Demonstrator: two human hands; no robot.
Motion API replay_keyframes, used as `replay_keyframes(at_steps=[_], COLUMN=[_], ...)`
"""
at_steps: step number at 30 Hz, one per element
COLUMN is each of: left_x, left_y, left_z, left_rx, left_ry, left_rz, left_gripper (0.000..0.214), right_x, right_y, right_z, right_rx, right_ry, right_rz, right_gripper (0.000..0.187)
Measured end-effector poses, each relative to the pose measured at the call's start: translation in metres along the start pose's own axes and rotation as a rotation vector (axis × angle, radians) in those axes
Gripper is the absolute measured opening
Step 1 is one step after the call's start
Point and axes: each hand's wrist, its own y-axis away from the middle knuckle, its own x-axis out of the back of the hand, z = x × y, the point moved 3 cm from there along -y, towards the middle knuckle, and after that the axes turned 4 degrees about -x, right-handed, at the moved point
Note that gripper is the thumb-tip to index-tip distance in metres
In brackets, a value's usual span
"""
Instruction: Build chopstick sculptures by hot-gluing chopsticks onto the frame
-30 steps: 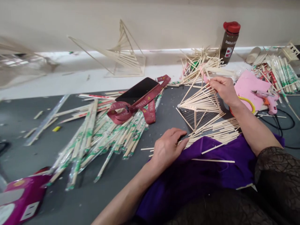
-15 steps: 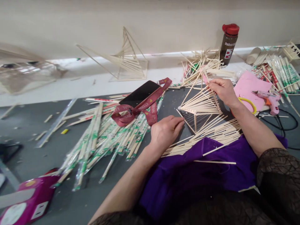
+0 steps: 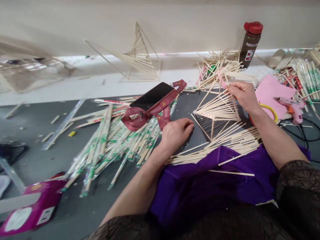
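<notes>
A small frame of glued bamboo sticks (image 3: 217, 108) stands on the grey table (image 3: 75, 213). My right hand (image 3: 243, 95) pinches its upper right corner, fingers closed on the sticks. My left hand (image 3: 176, 132) rests on the table left of the frame, its fingers curled inward; I cannot make out anything in them. A row of loose bare sticks (image 3: 225, 143) lies between the hands, partly on a purple cloth (image 3: 212, 186). Left of my left hand lies a heap of wrapped chopsticks (image 3: 112, 146).
A black phone (image 3: 152, 96) with a dark red lanyard (image 3: 147, 115) lies on the heap. At the back stand a stick sculpture (image 3: 138, 63), a red-capped bottle (image 3: 250, 40) and a stick pile (image 3: 220, 68). A pink glue gun (image 3: 292, 108) on pink foam sits right; a magenta box (image 3: 27, 210) lies front left.
My left hand has lifted off the loose sticks by the purple cloth, moved up and left toward the frame, and curled its fingers. My right hand stays on the frame.
</notes>
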Motion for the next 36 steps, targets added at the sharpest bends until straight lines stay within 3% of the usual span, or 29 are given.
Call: replay_keyframes(at_steps=[5, 12, 24, 33, 36], left_x=[-0.007, -0.009, -0.033, -0.04, -0.036], left_y=[0.002, 0.011, 0.034, 0.038, 0.04], left_z=[0.011, 0.035, 0.068, 0.064, 0.067], left_rx=[-0.084, -0.194, -0.284, -0.482, -0.56], left_ry=[0.16, 0.086, -0.143, 0.055, 0.144], left_rz=[-0.2, -0.271, -0.15, -0.084, -0.132], left_gripper=[0.026, 0.025, 0.03, 0.027, 0.029], right_x=[0.004, 0.005, 0.005, 0.003, 0.003], right_y=[-0.002, -0.006, -0.006, -0.008, -0.007], right_z=[0.0, 0.002, 0.003, 0.009, 0.007], right_rx=[-0.005, -0.054, -0.03, -0.026, -0.024], right_ry=[-0.008, -0.01, -0.01, -0.014, -0.029], right_rz=[0.069, 0.111, 0.108, 0.093, 0.09], right_gripper=[0.018, 0.016, 0.017, 0.018, 0.017])
